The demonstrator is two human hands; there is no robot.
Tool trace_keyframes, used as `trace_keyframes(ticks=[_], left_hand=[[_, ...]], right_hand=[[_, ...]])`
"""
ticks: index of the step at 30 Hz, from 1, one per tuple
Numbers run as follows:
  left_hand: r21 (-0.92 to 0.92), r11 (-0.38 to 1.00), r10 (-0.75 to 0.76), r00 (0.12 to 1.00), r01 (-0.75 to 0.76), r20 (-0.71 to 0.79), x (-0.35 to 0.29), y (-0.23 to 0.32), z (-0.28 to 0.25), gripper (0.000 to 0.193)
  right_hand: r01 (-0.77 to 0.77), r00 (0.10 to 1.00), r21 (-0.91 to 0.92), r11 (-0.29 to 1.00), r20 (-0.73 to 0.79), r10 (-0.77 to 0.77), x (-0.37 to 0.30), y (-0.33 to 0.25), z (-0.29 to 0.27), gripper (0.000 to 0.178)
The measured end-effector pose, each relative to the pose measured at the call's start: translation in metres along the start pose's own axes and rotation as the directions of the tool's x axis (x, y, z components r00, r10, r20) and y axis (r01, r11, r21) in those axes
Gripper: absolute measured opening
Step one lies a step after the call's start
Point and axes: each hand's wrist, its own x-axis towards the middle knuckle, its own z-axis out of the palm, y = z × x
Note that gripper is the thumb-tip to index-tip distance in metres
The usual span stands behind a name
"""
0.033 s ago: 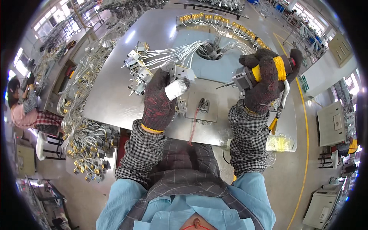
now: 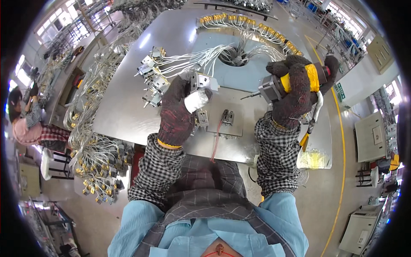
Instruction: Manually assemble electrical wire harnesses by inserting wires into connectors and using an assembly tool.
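Note:
My left hand, in a dark knitted glove with white tape round the thumb, is closed on a small silver metal housing above the table. My right hand, gloved too, grips a power screwdriver with yellow tape round its body. Its thin bit points left, apart from the housing. Beside my left hand lies a cluster of similar metal housings on white wires. Between my hands, nearer me, a small metal fixture with a red cord sits on a square plate.
Yellow-ended connectors line a curved rack at the table's far side. The wires run into a round hole. Bundled cables hang at the left. A clear tray lies at the near right corner. Another person works far left.

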Motion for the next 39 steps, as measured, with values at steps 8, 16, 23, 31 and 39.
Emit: trace_keyframes(ticks=[8, 16, 23, 31, 39], left_hand=[[0.807, 0.451, -0.145, 0.861, -0.381, 0.487, 0.007, -0.008, -0.009, 0.064], [0.891, 0.351, -0.27, 0.88, -0.288, 0.391, 0.016, -0.007, 0.009, 0.065], [0.917, 0.312, -0.376, 0.854, -0.248, 0.359, 0.017, -0.002, 0.02, 0.068], [0.908, 0.308, -0.307, 0.874, -0.283, 0.376, 0.0, 0.011, 0.017, 0.075], [0.827, -0.205, -0.228, 0.847, -0.523, 0.479, -0.023, 0.011, -0.016, 0.067]], right_hand=[[0.052, 0.999, -0.071, 0.996, 0.016, -0.051, -0.016, -0.012, 0.003, 0.076], [-0.04, 0.997, -0.004, 0.999, 0.059, 0.04, -0.023, -0.013, 0.001, 0.079], [-0.009, 0.993, -0.027, 1.0, 0.121, 0.012, -0.028, -0.003, 0.008, 0.077], [0.291, 0.907, -0.296, 0.91, 0.386, -0.165, -0.026, 0.008, 0.004, 0.075], [0.15, 0.959, -0.096, 0.984, 0.257, -0.121, -0.028, 0.018, 0.007, 0.08]])
